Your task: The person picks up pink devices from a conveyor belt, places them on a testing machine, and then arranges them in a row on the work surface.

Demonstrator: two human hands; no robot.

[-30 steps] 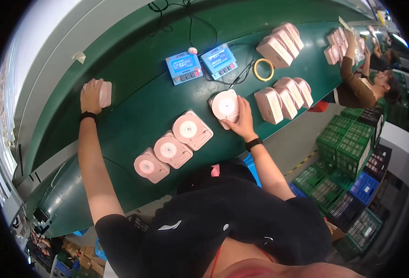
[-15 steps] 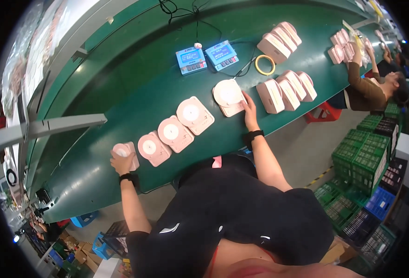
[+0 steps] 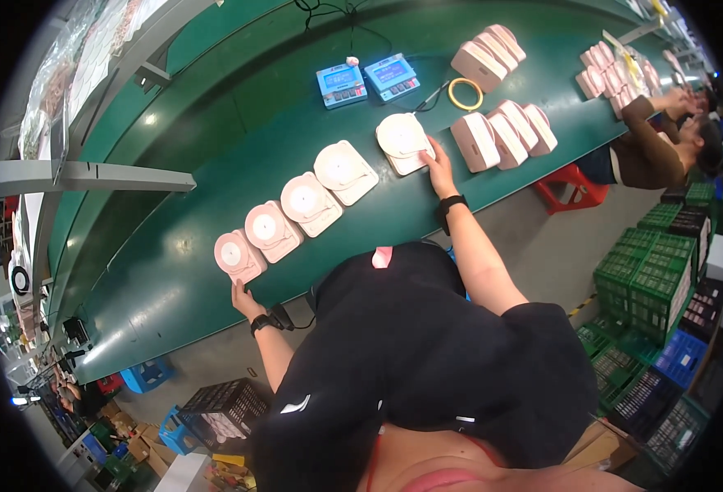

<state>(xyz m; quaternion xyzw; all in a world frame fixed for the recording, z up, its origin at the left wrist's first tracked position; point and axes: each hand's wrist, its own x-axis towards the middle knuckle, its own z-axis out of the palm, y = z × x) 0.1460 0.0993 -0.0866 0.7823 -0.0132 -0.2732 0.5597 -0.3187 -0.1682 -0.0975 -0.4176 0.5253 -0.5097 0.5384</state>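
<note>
A row of pink turntable-shaped devices with round white-centred discs lies on the green table. My right hand (image 3: 439, 169) grips the near right edge of the device at the row's right end (image 3: 403, 144), thumb on top and the other fingers mostly hidden. A cable plug sits close to this device's far side. At the row's left end, my left hand (image 3: 247, 302) is at the near edge of the leftmost turntable-shaped device (image 3: 239, 258), fingers extended and barely touching it, if at all. Three similar devices, among them the second from left (image 3: 273, 231), lie in between.
Two blue meters with screens (image 3: 341, 85) stand at the back, wired by black cables. A yellow ring (image 3: 465, 94) lies by upright pink units (image 3: 505, 135). At right are a co-worker (image 3: 652, 156), a red stool (image 3: 572, 189) and green crates (image 3: 644, 266). A grey bar (image 3: 91, 176) juts in from the left.
The leftmost device has shifted right, closer to its neighbour. My left hand has gone from its top to its near edge. My right hand stays on its device. The view has tilted slightly.
</note>
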